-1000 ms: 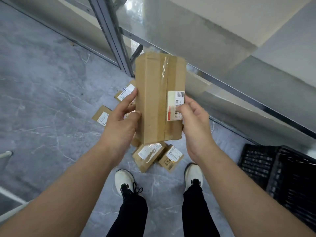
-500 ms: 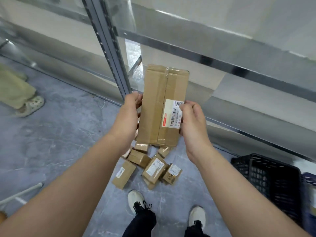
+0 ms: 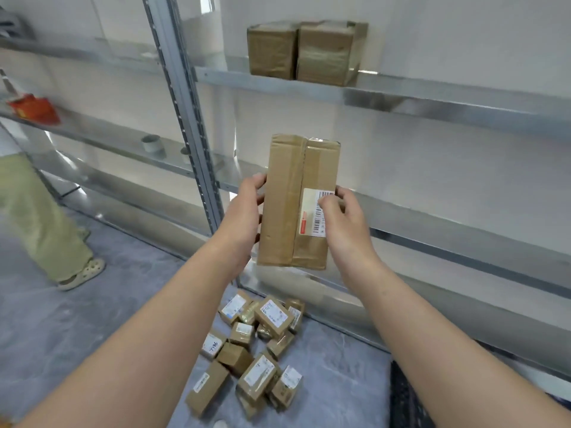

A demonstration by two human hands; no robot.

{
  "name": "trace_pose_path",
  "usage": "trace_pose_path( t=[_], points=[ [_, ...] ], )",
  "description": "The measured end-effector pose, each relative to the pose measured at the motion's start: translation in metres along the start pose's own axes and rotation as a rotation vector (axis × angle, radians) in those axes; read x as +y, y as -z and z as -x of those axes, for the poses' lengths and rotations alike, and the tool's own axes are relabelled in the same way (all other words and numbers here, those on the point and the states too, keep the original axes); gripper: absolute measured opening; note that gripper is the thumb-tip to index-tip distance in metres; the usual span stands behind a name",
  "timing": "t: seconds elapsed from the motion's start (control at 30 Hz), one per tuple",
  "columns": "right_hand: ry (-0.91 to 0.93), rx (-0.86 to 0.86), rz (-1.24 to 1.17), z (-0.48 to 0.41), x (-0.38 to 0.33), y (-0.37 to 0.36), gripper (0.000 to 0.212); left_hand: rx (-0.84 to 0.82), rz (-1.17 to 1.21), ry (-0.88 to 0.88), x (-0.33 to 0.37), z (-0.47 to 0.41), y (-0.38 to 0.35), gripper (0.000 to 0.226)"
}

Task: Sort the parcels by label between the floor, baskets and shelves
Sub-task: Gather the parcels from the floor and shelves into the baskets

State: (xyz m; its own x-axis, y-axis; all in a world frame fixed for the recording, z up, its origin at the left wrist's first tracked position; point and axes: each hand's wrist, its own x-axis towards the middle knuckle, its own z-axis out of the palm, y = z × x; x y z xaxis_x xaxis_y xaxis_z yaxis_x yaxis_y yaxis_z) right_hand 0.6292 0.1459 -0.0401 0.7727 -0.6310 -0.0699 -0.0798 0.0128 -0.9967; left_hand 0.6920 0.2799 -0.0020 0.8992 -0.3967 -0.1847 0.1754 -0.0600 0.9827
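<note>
Before the shelves (image 3: 401, 97), both hands grip an upright parcel (image 3: 287, 205).

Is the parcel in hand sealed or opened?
Sealed: the parcel has flat flaps taped along the seam; left hand and right hand hold its sides.

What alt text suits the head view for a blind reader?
A left hand and right hand hold a tall labelled parcel upright before metal shelves. Small parcels lie heaped on the floor; two boxes sit on an upper shelf.
</note>
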Motion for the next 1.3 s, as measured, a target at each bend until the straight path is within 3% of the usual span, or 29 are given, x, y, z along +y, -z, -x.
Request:
trace_pose_path(
  t=[0.1,0.2,0.4,0.53,0.67,0.87,1.0,1.3],
  points=[
    [0.020,0.026,-0.015,0.023,-0.036,0.027,0.023,-0.016,0.026,-0.023,0.028,0.034,-0.016,0.042],
    [0.040,0.064,0.003,0.047,-0.069,0.048,0.025,-0.054,0.007,-0.047,0.054,0.064,-0.027,0.045],
    [0.073,0.196,0.026,0.089,-0.127,0.079,0.028,-0.216,-0.018,-0.129,0.103,0.104,-0.051,0.051],
    [0.138,0.341,0.036,0.114,-0.152,0.097,0.028,-0.354,-0.026,-0.176,0.126,0.117,-0.060,0.041],
    [0.160,0.485,0.006,0.142,-0.160,0.117,0.027,-0.496,-0.068,-0.210,0.134,0.126,-0.077,0.050],
    [0.161,0.606,0.036,0.190,-0.162,0.153,0.025,-0.626,-0.057,-0.191,0.133,0.154,-0.114,0.040],
    [0.184,0.698,0.099,0.236,-0.165,0.205,0.026,-0.720,-0.077,-0.207,0.133,0.199,-0.160,0.058],
    [0.166,0.714,0.186,0.324,-0.146,0.348,0.023,-0.830,-0.077,-0.185,0.107,0.314,-0.278,0.038]
  ],
)
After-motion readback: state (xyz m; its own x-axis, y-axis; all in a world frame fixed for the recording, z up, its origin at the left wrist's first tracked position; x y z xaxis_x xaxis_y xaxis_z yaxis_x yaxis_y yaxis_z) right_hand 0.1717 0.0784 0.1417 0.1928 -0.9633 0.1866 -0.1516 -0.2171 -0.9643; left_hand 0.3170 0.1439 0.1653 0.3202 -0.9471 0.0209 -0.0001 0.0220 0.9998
